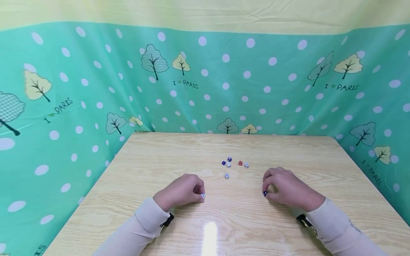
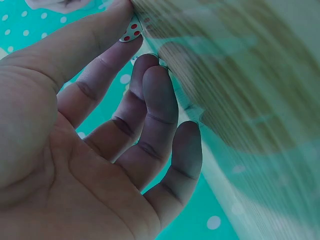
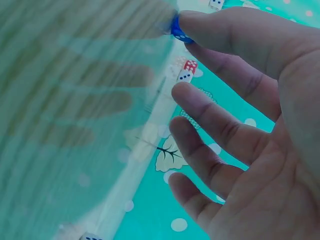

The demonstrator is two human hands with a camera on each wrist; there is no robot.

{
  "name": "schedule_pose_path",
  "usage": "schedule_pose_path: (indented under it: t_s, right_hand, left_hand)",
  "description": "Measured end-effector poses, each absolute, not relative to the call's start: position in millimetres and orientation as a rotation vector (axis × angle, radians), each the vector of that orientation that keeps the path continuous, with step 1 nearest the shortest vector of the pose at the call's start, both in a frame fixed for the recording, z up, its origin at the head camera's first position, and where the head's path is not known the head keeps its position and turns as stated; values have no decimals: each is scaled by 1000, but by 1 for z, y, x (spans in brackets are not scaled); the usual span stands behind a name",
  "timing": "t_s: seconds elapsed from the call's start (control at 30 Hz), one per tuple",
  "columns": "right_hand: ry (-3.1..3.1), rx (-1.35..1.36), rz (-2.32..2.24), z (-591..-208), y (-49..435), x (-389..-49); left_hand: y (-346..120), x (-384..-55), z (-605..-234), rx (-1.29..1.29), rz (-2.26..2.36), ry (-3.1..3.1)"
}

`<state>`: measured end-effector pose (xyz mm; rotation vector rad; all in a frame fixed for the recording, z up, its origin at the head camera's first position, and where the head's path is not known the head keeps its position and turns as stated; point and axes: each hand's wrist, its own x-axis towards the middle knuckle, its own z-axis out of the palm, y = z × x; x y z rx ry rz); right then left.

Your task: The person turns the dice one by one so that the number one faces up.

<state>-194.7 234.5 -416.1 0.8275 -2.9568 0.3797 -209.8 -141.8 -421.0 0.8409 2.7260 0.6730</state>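
Between thumb and index finger, my left hand (image 1: 182,191) pinches a white die (image 1: 203,195) low over the table, left of the middle. The left wrist view shows red pips on this white die (image 2: 131,31). On the right, my right hand (image 1: 286,188) pinches a dark blue die (image 1: 264,193) at the tabletop; the right wrist view has the same blue die (image 3: 179,31) at the thumb tip. Farther back lie two dark blue dice, one of them a larger blue die (image 1: 229,159), a red die (image 1: 240,163) and several white dice, the nearest white die (image 1: 226,176) standing apart.
The wooden table (image 1: 166,153) has a glossy top with a bright reflection near the front. A green dotted curtain (image 1: 205,96) with printed trees hangs behind it and along both sides.
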Motion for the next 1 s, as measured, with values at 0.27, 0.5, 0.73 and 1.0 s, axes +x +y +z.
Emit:
schedule_pose_path:
  t_s: [0.27,0.5,0.73,1.0]
  right_hand:
    - [-2943,848,344,-411,242,-197]
    - [-2973,801,326,-406,250,-198]
    - [-3023,746,343,-404,257,-198]
    - [-3076,713,363,-398,263,-198]
  left_hand:
    - [-142,-208,-419,845,686,2718]
    - [-141,-206,-414,839,690,2712]
    - [-142,-206,-416,844,688,2715]
    - [-142,-209,-418,831,672,2721]
